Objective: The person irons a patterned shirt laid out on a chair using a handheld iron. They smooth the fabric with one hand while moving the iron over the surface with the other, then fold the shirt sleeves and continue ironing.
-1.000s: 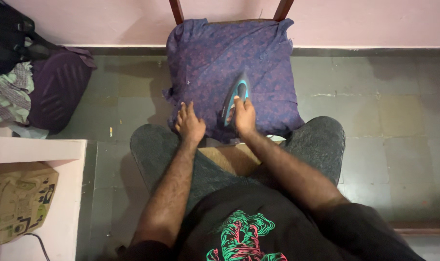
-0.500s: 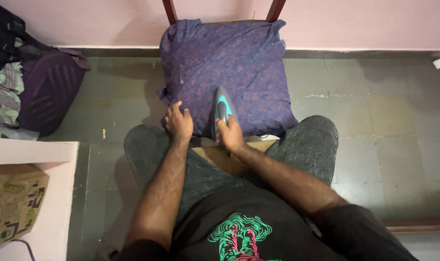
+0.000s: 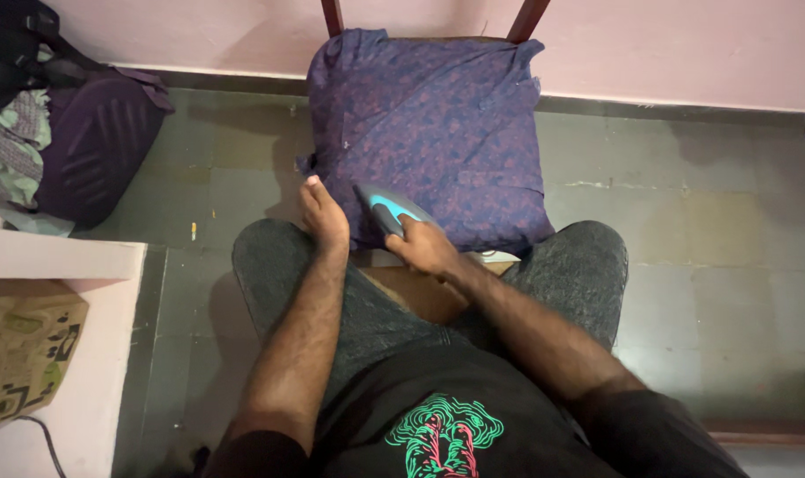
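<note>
The iron point(image 3: 386, 211) no longer points up the purple patterned cloth point(image 3: 438, 124): its nose now swings toward the cloth's left edge, and it sits lower, at the near edge of the cloth, where 1 second ago it stood further in, toward the middle. The right hand point(image 3: 424, 248) comes back with it, closer to the body, wrist turned so the knuckles face left. The left hand point(image 3: 323, 212) slides off the flat of the cloth to its near-left corner; the fingers, earlier spread on the fabric, are now drawn together at the edge. The 2 hands sit nearer each other than before.
</note>
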